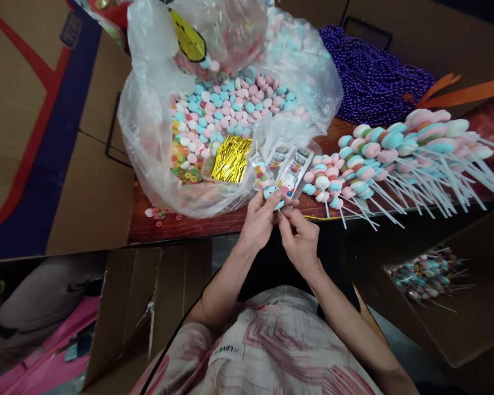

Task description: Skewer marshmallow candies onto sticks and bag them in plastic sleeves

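My left hand (258, 218) is closed around a candy skewer (273, 194) in a clear wrapper, with pink, orange and blue pieces showing. Just below it, my right hand (301, 236) pinches at the lower end, near the white stick; the fingertips hide the exact grip. Behind my hands, printed clear bags (288, 164) lie in a tray. To their left, gold twist ties (231, 159) fill a clear plastic box. A thin gold strip (321, 218) shows along the table edge beside my right hand.
A large open plastic bag (146, 137) holds loose pastel candies (230, 104). Several unwrapped candy skewers (395, 145) are heaped on the right of the wooden table (181, 227), sticks past its edge. Purple cord (374, 77) lies behind. Below right, a cardboard box (456, 323) holds wrapped skewers.
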Demonstrator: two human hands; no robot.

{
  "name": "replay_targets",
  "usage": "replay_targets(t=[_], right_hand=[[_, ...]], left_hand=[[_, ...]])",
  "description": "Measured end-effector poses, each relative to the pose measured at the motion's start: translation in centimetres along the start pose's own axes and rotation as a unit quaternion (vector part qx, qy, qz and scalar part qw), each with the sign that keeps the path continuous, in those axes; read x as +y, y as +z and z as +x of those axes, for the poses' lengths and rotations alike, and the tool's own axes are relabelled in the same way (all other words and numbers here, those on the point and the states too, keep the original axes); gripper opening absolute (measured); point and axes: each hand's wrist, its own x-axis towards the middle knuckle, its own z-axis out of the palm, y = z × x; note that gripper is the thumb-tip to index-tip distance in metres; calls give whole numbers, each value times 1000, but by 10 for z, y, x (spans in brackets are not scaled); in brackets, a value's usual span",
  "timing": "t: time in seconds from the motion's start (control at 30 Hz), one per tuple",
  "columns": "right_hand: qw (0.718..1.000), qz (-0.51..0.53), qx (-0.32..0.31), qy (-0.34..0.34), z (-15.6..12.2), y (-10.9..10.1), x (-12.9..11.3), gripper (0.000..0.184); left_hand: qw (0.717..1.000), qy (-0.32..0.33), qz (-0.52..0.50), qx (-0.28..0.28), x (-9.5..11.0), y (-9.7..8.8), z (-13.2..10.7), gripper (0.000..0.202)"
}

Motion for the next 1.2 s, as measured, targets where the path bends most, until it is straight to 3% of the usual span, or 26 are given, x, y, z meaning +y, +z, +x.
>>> replay_targets(t=[0.2, 0.4, 0.57, 0.77, 0.93, 1.2], right_hand=[[999, -18, 39, 9, 0, 9, 2, 21], [998, 13, 58, 11, 5, 7, 2, 16], [995, 35, 87, 14, 7, 5, 4, 11], [994, 44, 77, 60, 7, 5, 3, 15], [989, 97, 49, 104, 7, 2, 2, 18], [993, 75, -12, 88, 11, -6, 5, 15]], left_hand=[[1000, -2, 8, -15, -5, 2, -2, 39], [999, 44, 14, 5, -5, 1, -5, 44], [998, 41, 16, 51, -1, -3, -11, 44], [996, 38, 36, 67, 3, -4, -11, 43], [998, 34, 32, 45, 6, -5, -6, 43], [997, 27, 57, 47, 9, -6, 0, 39]])
